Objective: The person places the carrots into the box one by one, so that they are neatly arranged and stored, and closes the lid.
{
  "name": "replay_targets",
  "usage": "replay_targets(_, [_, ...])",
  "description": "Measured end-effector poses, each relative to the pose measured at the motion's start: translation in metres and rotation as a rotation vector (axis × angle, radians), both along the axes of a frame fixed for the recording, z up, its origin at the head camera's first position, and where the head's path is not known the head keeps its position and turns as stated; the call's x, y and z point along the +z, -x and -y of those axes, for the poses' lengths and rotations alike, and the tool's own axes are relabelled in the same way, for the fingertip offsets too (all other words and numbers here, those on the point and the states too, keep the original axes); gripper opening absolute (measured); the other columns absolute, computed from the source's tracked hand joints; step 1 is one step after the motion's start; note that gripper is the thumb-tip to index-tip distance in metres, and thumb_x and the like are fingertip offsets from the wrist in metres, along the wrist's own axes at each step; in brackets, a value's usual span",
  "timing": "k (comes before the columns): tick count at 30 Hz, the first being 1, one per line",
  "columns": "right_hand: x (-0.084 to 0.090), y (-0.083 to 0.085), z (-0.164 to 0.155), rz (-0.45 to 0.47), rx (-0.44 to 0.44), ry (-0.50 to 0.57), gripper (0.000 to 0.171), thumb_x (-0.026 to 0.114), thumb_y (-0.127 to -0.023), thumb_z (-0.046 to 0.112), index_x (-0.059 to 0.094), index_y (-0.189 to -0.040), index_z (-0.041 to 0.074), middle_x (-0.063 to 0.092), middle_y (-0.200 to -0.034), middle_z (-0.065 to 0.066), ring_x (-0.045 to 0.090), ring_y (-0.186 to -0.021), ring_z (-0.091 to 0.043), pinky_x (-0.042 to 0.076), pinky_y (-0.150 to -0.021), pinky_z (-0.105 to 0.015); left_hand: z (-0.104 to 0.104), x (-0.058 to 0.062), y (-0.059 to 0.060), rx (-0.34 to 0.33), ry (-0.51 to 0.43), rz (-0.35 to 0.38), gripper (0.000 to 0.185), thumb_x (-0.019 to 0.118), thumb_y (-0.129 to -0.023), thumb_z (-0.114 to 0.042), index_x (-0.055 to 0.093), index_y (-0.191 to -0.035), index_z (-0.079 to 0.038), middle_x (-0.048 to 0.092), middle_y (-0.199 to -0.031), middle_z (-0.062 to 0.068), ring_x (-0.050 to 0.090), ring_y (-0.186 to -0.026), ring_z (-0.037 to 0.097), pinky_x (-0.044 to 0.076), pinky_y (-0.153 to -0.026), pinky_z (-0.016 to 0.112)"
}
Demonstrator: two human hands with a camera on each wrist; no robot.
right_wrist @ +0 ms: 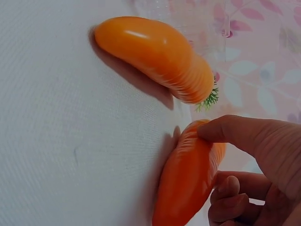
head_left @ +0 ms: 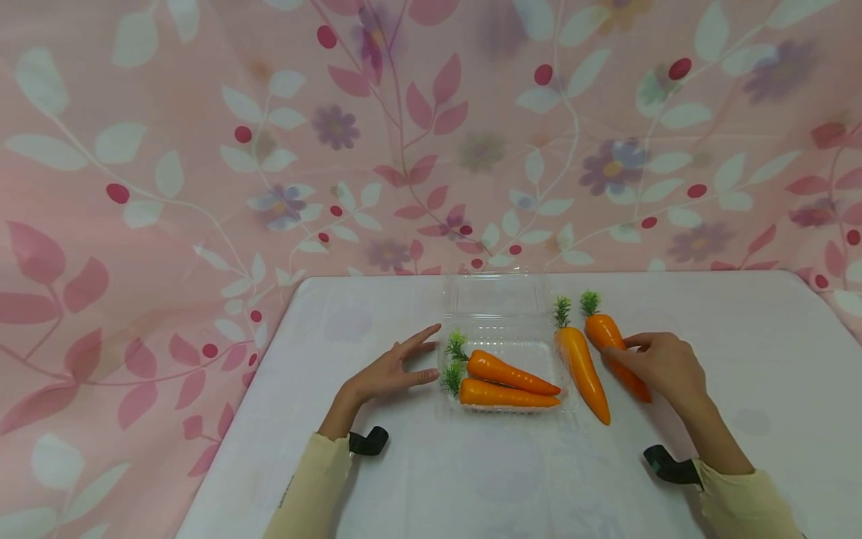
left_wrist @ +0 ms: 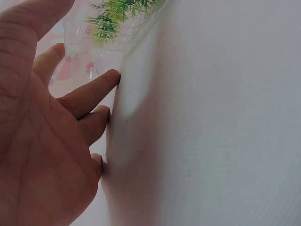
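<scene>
My right hand grips the rightmost toy carrot between thumb and fingers, near its thick leafy end. In the right wrist view the thumb lies on top of this orange carrot, with the fingers on its far side. Just left of it lies a lighter orange carrot with a green tuft. Two more carrots lie side by side in a clear plastic box, green tops to the left. At the box's left side is my left hand, its fingers spread and thumb extended, fingertips close to the wall.
The clear lid of the box lies folded back, away from me. A white cloth covers the table. Behind its far edge hangs a pink floral curtain.
</scene>
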State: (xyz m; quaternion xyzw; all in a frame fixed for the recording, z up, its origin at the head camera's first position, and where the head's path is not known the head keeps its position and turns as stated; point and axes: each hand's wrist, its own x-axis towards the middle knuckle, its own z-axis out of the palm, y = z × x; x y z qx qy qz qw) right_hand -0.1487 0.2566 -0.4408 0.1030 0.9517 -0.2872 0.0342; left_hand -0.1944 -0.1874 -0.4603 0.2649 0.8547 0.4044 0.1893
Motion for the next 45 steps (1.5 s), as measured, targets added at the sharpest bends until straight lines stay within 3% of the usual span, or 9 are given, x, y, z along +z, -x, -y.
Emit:
replay_targets(8, [-0.001,0.000,-0.002,-0.016,0.002,0.005,0.071,0.075,-0.082,0.052,0.066,-0.114,-0.011,0.066,-0.088,-0.020,0.054,-0.065,-0.022,0.044,-0.051,-0.030,0.000,0.000,0.001,0.011,0.017,0.029,0.085,0.068,-0.091,-0.047,0.019,-0.159,-0.032,0.041,-0.152,-0.001,0.033,-0.142,0.013,-0.007,-0.113,0.061])
replay_targets(14, [0.003,0.000,-0.003,-0.041,0.004,0.017,0.068,0.074,-0.083,0.049,0.066,-0.115,-0.011,0.064,-0.075,-0.010,0.052,-0.061,-0.021,0.043,-0.050,-0.030,0.000,0.001,0.001,0.012,0.021,0.029,0.085,0.069,-0.091,-0.046,0.020,-0.159,-0.032,0.042,-0.152,-0.001,0.034,-0.141,0.013,-0.007,-0.113,0.061])
replay_targets(28, [0.015,-0.004,-0.004,-0.074,-0.053,0.045,0.071,0.070,-0.085,0.054,0.065,-0.117,-0.009,0.065,-0.084,-0.018,0.053,-0.062,-0.022,0.045,-0.049,-0.031,0.000,0.001,0.001,0.013,0.018,0.039,0.084,0.068,-0.091,-0.046,0.020,-0.159,-0.033,0.041,-0.153,-0.001,0.033,-0.141,0.011,-0.006,-0.114,0.060])
replay_targets(36, [0.023,-0.006,-0.001,-0.131,-0.035,0.044,0.069,0.070,-0.086,0.054,0.066,-0.119,-0.006,0.057,-0.071,-0.007,0.050,-0.058,-0.022,0.040,-0.045,-0.030,0.000,0.001,0.000,0.015,0.013,0.040,0.083,0.068,-0.092,-0.046,0.020,-0.159,-0.033,0.041,-0.153,-0.001,0.033,-0.141,0.010,-0.007,-0.114,0.059])
replay_targets(45, [0.029,-0.009,0.002,-0.166,-0.023,0.082,0.069,0.070,-0.085,0.057,0.067,-0.118,-0.003,0.054,-0.069,-0.007,0.049,-0.057,-0.023,0.039,-0.043,-0.030,0.000,0.001,0.000,0.020,0.007,0.042,0.083,0.068,-0.091,-0.046,0.020,-0.158,-0.033,0.041,-0.152,-0.001,0.033,-0.141,0.012,-0.007,-0.114,0.059])
